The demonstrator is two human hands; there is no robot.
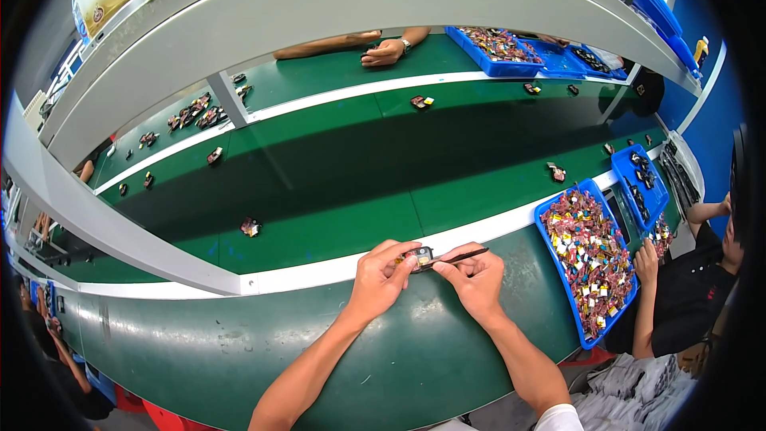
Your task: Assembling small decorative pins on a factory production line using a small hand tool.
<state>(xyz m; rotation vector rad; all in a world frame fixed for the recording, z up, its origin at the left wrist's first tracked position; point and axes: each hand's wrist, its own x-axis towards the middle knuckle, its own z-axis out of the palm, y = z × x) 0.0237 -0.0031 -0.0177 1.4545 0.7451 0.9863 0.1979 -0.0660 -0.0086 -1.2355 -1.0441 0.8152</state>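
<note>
L grip [377,278] pinched round small black-and-grey boxy unit [424,255], btwn thumb & fingertips; R grip [476,275] closed on thin dark stick-like tool [465,255], tip at unit's R side. Both over smooth green bench [439,343], nr white rail [495,229].

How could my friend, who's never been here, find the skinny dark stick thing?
Find the big green belt, then the white strip along its near edge. By that strip, the person's right hand holds the thin dark tool. It's slim like a pencil, unlike the boxy little part in the left hand.
</note>
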